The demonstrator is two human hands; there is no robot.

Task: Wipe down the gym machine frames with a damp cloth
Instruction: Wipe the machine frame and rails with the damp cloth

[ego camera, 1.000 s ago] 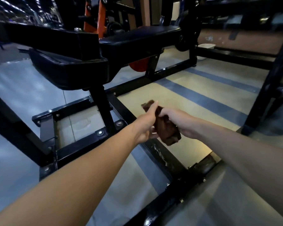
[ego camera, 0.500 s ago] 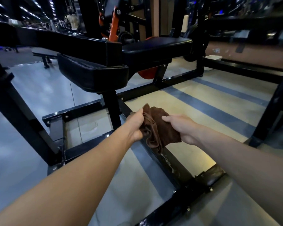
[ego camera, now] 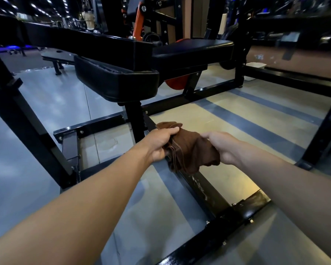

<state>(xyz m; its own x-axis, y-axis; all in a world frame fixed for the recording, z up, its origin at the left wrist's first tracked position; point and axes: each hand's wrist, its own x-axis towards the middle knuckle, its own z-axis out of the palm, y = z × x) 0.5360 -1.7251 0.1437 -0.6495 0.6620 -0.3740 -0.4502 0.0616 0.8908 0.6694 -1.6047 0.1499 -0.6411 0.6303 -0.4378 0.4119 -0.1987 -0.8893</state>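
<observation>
While both bare arms are reaching out from the bottom of the head view, the two hands are holding a soft brown cloth point(ego camera: 194, 150) between them, up in the air over a black metal floor bar point(ego camera: 204, 190) of the gym machine frame. The left hand point(ego camera: 159, 144) is gripping the bunched left end, with its fingers curled over the top of the folds. The right hand point(ego camera: 221, 146) is pinching the right side. The cloth is lying long from the upper left to the lower right, and its loose edge is hanging down toward the bar. I cannot tell if the loose edge is touching the bar.

Parts of the cloth are tucked inside the left hand and cannot be seen. The right fingertips are hiding behind the cloth. The black bar under the cloth is covered there, and lower down it is showing pale, streaky marks.

Behind the hands, a black upright post point(ego camera: 135, 121) is holding up a black padded seat point(ego camera: 115, 81), and a second flat black pad point(ego camera: 193, 49) is sitting further back. An orange metal part point(ego camera: 138, 22) is peeking out behind them. The shiny floor point(ego camera: 237, 131) is grey with tan and blue-grey stripes. The room is dark, and the far machines are hard to make out.
</observation>
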